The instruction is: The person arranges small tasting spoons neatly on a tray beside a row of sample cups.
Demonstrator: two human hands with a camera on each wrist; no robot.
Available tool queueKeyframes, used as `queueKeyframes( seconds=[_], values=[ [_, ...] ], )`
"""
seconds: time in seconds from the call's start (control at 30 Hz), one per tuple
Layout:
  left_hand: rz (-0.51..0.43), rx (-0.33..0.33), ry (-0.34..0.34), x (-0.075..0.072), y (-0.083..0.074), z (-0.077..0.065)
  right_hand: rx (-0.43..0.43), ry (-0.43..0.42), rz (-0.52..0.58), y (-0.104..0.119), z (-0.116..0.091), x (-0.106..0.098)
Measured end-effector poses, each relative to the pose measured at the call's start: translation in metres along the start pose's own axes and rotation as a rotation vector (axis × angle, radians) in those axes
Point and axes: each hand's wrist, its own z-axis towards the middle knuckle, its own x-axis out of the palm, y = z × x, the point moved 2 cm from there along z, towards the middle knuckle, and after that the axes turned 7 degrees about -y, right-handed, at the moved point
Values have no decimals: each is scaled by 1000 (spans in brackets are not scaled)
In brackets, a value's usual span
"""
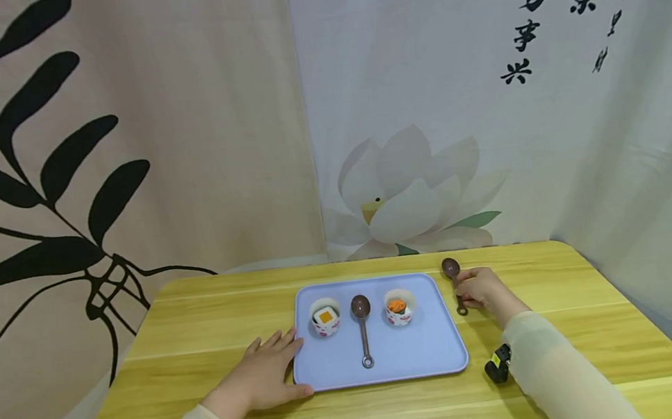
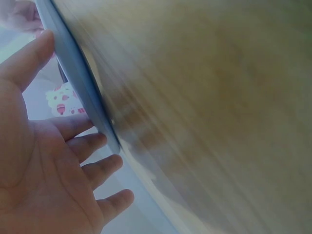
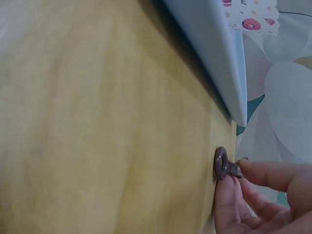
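Note:
My left hand (image 1: 271, 372) rests at the left edge of a pale blue tray (image 1: 337, 375), fingers spread along its side and thumb at the front corner. In the left wrist view those fingers are extended against the tray's rim (image 2: 80, 73). Right of the tray, my right hand (image 1: 483, 289) pinches a brown spoon (image 1: 451, 268) by its handle, bowl pointing away from me. The right wrist view shows the ring end of that spoon (image 3: 224, 174) beside the thumb and fingertips, close to the tabletop. A second brown spoon (image 1: 360, 307) lies mid-tray, between two small paper cups.
The left cup (image 1: 327, 329) holds a white piece with an orange-yellow square top (image 1: 325, 317); the right cup (image 1: 400, 319) holds an orange-topped piece (image 1: 397, 306). The wooden table (image 1: 554, 343) ends at a printed curtain (image 1: 240, 144) behind.

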Motion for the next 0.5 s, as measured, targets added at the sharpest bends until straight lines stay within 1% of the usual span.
queueKeyframes(
  seconds=[0.27,0.5],
  values=[
    [2,-2,-7,-1,0,0,-36,-24,-45,-1,-2,5],
    [-1,1,-3,-2,-2,-1,-45,-31,-74,3,-5,6]
  ],
)
